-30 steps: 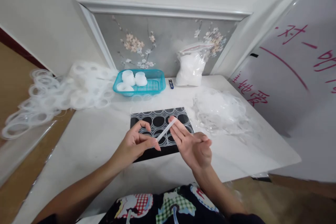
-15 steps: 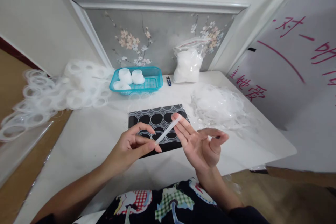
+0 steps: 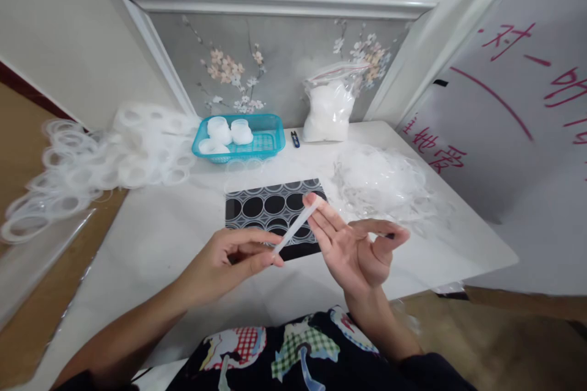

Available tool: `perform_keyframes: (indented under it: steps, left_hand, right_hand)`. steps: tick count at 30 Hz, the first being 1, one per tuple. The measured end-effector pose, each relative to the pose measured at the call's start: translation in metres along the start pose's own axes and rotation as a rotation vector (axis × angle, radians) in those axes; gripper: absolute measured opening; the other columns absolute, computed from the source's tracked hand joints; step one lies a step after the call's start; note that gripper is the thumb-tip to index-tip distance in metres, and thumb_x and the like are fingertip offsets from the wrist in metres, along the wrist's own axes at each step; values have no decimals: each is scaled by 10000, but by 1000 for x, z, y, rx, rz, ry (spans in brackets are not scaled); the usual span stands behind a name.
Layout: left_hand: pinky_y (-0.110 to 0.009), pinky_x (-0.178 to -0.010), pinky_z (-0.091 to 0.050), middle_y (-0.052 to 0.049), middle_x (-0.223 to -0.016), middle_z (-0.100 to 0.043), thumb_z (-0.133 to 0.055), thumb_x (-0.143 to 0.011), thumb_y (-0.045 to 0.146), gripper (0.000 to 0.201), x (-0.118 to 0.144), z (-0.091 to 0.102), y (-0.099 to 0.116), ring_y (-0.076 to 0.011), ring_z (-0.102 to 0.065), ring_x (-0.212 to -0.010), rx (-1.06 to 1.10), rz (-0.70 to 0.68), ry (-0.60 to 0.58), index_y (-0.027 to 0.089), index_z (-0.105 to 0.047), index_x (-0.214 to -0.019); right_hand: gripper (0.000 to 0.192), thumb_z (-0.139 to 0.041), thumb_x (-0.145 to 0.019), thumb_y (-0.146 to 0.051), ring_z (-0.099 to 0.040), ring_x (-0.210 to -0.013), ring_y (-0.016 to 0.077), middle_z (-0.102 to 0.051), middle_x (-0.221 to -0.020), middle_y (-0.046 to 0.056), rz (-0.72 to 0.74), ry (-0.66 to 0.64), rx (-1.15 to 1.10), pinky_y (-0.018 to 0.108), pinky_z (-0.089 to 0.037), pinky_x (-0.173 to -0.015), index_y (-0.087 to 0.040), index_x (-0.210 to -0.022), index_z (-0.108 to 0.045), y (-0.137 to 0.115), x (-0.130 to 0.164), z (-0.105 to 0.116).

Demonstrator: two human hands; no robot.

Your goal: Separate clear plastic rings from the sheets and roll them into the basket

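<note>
One white strip (image 3: 297,224) is being held between two hands over the white bench (image 3: 174,226). Behind it one black mat (image 3: 270,208) with circle outlines is lying flat, and at about twelve o'clock one teal basket (image 3: 270,137) is holding three white cups (image 3: 229,131). One small blue clipper (image 3: 296,138) is resting just beside the basket, with one filled clear bag (image 3: 328,110) standing next to it. Two heaps of clear plastic rings are showing: one at ten o'clock (image 3: 105,159), spilling off the bench edge, and one at two o'clock (image 3: 385,183).

The strip is thin, narrow, pale and translucent, and it is running slantwise from lower left to upper right above the mat's near edge. The left hand (image 3: 229,259) is pinching its lower end, thumb and forefinger closed together on it. The right hand (image 3: 355,247) is lying palm up, fingers (image 3: 323,217) stretched and spread, the strip's upper end resting against the fingertips.

Compared with half a second ago, the right thumb is reaching a little further out to three o'clock, and both hands are sitting slightly lower against the mat.
</note>
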State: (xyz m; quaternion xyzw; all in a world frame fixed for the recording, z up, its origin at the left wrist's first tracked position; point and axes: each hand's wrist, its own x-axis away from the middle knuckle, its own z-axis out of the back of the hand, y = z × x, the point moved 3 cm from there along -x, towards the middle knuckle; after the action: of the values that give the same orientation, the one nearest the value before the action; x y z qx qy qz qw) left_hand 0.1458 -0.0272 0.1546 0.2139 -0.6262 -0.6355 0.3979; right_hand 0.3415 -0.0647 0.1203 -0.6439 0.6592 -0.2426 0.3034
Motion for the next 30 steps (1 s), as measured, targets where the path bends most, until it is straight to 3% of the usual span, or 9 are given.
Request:
perform_keyframes:
  steps: [3,5,9,13,16,19,21,25,30]
  left_hand:
    - [-189,-442,-373,-70,-747,-754,-709,-780,276,262,0,-3,3,-152,-633,-559,20,42,-150,236,-761,-1034]
    - [-175,-372,-291,-86,-780,-758,-728,-722,267,308,0,-1,4,-143,-595,-496,108,69,-180,237,-769,-1026]
    - [-171,-310,-147,-121,-1027,-744,-718,-606,228,384,-5,17,5,-36,-398,-336,320,21,-1,241,-782,-985]
    - [-165,-297,-152,-119,-1153,-704,-703,-672,222,364,-20,31,3,30,-262,-304,286,-38,119,246,-770,-1029]
    - [-172,-320,-321,-79,-1002,-752,-737,-719,281,272,-32,36,1,-55,-473,-386,87,-111,303,230,-783,-982]
    - [-248,-600,-566,-47,-892,-766,-755,-726,295,156,-40,35,-1,-204,-704,-750,-112,-215,451,214,-800,-852]
    - [-285,-752,-579,-39,-858,-767,-749,-740,279,100,-42,30,-3,-238,-715,-874,-193,-229,443,214,-799,-797]
    - [-289,-796,-565,-45,-839,-766,-740,-761,265,81,-43,23,-6,-230,-718,-867,-203,-197,380,213,-798,-786]
    - [-302,-705,-568,-104,-915,-760,-797,-693,342,277,-41,17,-4,-254,-705,-843,-24,-128,285,169,-790,-910]
  right_hand:
    - [472,-622,-636,-824,-436,-1369,257,-646,-1286,-6,-52,-115,-10,522,-270,-1165,-391,-783,-741,8,-5,-3]
    - [373,-659,-682,-753,-452,-1359,250,-660,-1268,-31,-73,-177,19,546,-265,-1164,-400,-765,-743,14,-9,-4]
    - [116,-779,-742,-476,-434,-1375,248,-660,-1258,-53,-64,-311,307,544,-191,-1202,-391,-820,-771,21,-10,-7]
    - [149,-800,-748,-318,-436,-1374,254,-616,-1319,-43,-127,-407,641,467,-243,-1205,-349,-893,-782,24,-5,-16]
    - [141,-792,-750,-315,-581,-1234,241,-710,-1171,-26,-156,-448,530,464,-399,-1118,-349,-887,-780,26,-6,-18]
    - [123,-808,-723,-382,-696,-979,215,-729,-1132,-7,-119,-418,313,449,-534,-947,-339,-836,-782,31,-12,-12]
    - [135,-827,-689,-434,-702,-825,185,-743,-1096,0,-78,-376,216,408,-570,-828,-341,-775,-781,34,-15,-7]
    - [160,-829,-667,-484,-672,-719,171,-769,-966,17,-57,-312,181,363,-559,-701,-341,-719,-779,39,-16,-3]
    - [112,-811,-726,-391,-683,-798,189,-752,-1069,22,-18,-338,313,385,-554,-774,-339,-823,-791,36,-15,-3]
